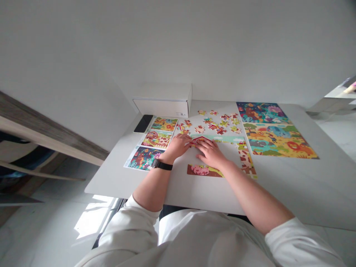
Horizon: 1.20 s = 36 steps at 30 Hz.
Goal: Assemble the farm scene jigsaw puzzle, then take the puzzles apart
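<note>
A white sleeve lies nearest. Fingers are spread, with no pinch seen, the left hand and right hand pressed on a red barn jigsaw section. A partial frame of pieces is assembled; loose pieces remain beyond; a completed puzzle lies rightward.

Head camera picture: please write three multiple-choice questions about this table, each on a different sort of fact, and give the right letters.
1. Where are the left hand and right hand?
A) On the phone
B) At the red barn piece
C) On the white box

2. What colour is the watch strap?
A) Black
B) Red
C) White

3. What state is the large puzzle in?
A) Loose pieces
B) Inside a box
C) Put together

1 B: both hands lie against that piece.
2 A: the strap shows black on the left wrist.
3 C: its picture runs whole, without gaps.
</note>
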{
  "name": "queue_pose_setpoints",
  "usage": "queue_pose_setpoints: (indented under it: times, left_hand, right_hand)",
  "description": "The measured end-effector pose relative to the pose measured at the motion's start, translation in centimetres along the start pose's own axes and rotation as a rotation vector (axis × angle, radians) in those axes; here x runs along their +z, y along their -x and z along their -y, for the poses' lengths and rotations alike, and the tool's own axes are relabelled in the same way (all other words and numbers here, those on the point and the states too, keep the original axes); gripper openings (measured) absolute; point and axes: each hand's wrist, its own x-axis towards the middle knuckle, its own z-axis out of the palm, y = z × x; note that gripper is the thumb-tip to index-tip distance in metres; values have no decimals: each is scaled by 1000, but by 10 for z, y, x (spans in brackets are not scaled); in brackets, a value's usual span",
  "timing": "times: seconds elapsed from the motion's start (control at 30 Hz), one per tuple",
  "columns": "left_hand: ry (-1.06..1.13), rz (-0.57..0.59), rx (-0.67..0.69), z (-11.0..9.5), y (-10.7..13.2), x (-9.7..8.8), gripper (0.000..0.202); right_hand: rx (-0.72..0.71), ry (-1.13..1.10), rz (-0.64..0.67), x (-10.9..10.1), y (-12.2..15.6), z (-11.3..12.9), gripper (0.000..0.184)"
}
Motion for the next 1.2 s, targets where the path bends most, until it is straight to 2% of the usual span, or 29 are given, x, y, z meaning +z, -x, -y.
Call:
queue_pose_setpoints:
  times: [0.3, 0.5, 0.87, 1.2]
  left_hand:
    - [-40, -1, -26, 1, -1, 4, 27]
    - [-62, -16, -50, -3, -1, 5, 40]
    - [-62, 115, -155, -11, -2, 3, 39]
    - [-22, 119, -222, -19, -2, -1, 40]
  right_hand:
    - [13, -20, 10, -1, -1, 1, 54]
    - [34, -32, 17, 2, -2, 0, 56]
    - [28, -33, 14, 4, -2, 0, 55]
    - [37, -49, 15, 1, -2, 0, 49]
